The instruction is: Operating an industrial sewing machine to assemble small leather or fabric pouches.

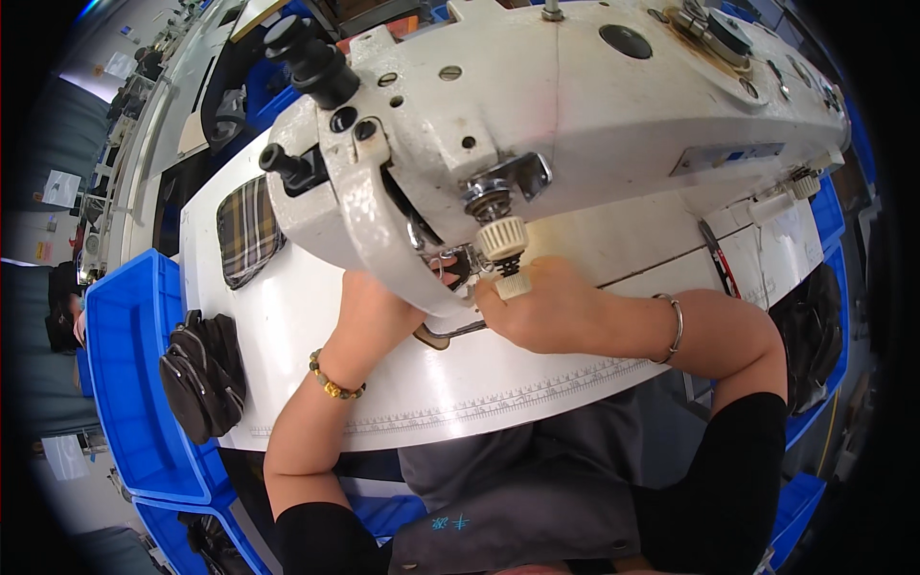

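A white sewing machine fills the upper part of the view, and both of my hands are at its needle end. My left hand reaches in behind the curved machine head, which hides most of its fingers. Close to the tension dial, my right hand is closed, with thumb and forefinger brought together. What the fingers grip, if anything, is hidden. A small dark piece shows between the hands under the machine head, too covered to name.
On the white table, a plaid fabric piece lies left and a red-and-black slim tool right. A black zippered pouch rests at the left edge, beside a blue bin. Dark items sit in a bin at right.
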The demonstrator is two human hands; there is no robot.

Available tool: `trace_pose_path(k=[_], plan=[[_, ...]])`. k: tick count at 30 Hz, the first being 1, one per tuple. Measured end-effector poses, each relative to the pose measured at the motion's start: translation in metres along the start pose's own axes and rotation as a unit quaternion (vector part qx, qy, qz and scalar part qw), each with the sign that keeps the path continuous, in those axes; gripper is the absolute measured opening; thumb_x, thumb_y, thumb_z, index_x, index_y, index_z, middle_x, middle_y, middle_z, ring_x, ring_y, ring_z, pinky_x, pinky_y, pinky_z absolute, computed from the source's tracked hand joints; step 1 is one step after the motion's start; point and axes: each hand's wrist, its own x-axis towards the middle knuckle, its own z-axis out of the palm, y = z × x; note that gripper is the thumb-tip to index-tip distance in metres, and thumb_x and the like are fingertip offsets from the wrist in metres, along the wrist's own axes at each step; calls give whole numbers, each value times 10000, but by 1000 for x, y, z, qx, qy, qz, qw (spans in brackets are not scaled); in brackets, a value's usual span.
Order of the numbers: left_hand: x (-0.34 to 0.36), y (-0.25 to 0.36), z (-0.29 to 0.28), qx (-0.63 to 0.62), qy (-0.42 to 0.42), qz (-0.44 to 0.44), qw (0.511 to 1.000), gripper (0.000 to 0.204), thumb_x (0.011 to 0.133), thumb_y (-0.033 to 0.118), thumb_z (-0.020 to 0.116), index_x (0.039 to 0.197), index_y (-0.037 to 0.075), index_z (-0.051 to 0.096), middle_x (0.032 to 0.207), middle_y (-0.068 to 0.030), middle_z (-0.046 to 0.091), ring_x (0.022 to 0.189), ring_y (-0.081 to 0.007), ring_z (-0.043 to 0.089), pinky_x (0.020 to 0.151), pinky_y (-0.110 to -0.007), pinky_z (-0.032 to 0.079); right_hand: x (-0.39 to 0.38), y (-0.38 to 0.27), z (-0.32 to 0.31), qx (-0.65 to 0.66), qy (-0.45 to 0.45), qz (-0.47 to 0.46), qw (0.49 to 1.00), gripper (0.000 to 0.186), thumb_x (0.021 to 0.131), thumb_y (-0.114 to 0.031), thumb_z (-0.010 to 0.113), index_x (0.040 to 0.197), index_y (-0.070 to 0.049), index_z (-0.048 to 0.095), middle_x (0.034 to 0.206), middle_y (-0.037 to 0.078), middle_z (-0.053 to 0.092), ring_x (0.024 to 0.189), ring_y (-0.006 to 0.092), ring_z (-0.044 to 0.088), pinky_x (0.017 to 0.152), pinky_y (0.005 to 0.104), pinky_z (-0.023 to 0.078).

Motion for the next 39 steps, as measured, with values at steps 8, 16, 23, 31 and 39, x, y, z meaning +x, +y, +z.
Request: trace_pose_path(k=[8,16,23,31,39], plan=[[-4,-4,1,19,-3,-18,1000,159,684,121,821,789,73,712,701,-80,646,611,-283,600,559,-359,479,6,-2,-4,6,31,43,999,45,690,-96,619,686,-58,593,600,75,557,511,242,593,455,373,448],[-1,0,-4,48,-50,-46,996,183,650,68,715,824,97,763,655,-102,641,574,-293,606,539,-377,493,7,-1,0,-36,9,9,999,65,666,-123,655,687,-74,618,610,90,570,529,239,605,451,380,443],[3,-8,2,61,4,-19,998,172,667,107,752,839,108,765,701,-80,663,608,-277,625,553,-367,496,0,17,33,157,69,77,982,86,637,-159,661,589,-104,615,630,82,546,575,255,612,465,387,457],[6,-1,-1,51,21,-29,998,185,698,150,773,877,112,753,822,-69,680,777,-289,633,679,-396,495,2,19,21,5,57,44,997,104,572,-168,656,530,-109,581,613,77,510,552,245,588,452,376,436],[5,0,1,86,27,-19,996,223,696,171,774,910,114,744,850,-67,675,796,-293,624,724,-407,485,6,17,14,0,56,41,998,96,583,-159,657,543,-99,594,613,77,507,538,247,588,456,377,445]])
